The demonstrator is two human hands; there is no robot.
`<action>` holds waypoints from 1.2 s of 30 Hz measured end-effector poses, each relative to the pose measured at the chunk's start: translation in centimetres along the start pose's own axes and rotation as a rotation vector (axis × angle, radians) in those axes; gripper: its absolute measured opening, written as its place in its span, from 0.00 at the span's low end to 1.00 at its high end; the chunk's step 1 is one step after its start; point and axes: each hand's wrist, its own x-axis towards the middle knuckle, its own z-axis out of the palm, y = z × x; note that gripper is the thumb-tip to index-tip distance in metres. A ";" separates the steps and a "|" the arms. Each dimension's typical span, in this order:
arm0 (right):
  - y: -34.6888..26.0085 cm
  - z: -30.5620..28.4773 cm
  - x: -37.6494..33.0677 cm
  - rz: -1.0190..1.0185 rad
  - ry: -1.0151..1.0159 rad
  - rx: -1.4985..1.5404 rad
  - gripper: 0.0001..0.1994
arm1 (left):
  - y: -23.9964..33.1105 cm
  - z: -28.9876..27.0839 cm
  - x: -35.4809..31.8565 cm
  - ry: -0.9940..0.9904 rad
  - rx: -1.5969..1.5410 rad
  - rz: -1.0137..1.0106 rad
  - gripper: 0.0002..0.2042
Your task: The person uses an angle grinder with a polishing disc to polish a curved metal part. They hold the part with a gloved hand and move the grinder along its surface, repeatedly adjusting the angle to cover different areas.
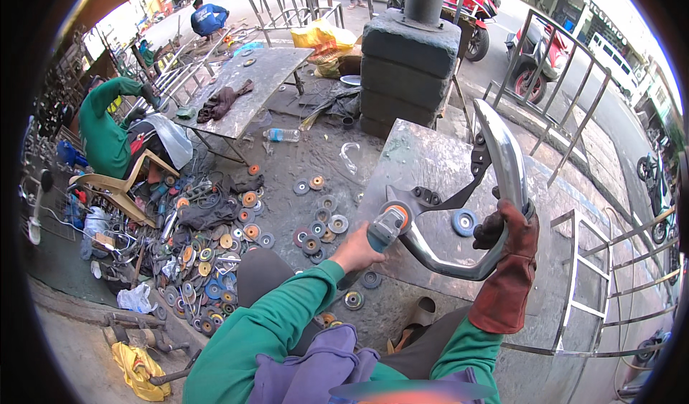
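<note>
Head | left hand (355, 250) grips grinder (387, 226) | gloved right hand (511, 233) grips chrome bar (502, 153) above table edge (423, 142)

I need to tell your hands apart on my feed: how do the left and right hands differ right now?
The left hand is bare; the right hand wears a dark red leather glove. The left grips a teal angle grinder; the right grips the curved polished metal bar. The right is held higher than the left. Both have green sleeves.

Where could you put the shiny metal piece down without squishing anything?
The grey slab is bare between the concrete block and the blue disc. The ground left of it is crowded with grinding discs.
</note>
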 end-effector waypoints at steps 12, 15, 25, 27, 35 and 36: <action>-0.5 0.4 -0.6 -0.012 0.000 0.010 0.24 | 0.5 0.4 -0.9 -0.047 -0.014 0.046 0.52; -0.6 0.7 -0.7 0.010 0.029 0.020 0.25 | 0.2 0.0 -0.7 -0.011 0.012 0.003 0.53; -0.3 0.4 -0.7 0.044 0.027 0.055 0.24 | 1.2 1.2 -2.0 -0.195 0.040 0.113 0.47; -0.2 0.2 -0.5 0.023 0.022 0.048 0.24 | 0.4 1.4 -0.9 -0.082 -0.020 0.090 0.46; -0.1 0.1 0.0 -0.005 0.002 0.028 0.24 | 1.1 1.2 -1.7 -0.125 0.081 0.056 0.43; -0.2 0.1 -0.1 -0.003 0.008 0.030 0.24 | 1.4 1.2 -2.1 -0.146 0.059 0.104 0.43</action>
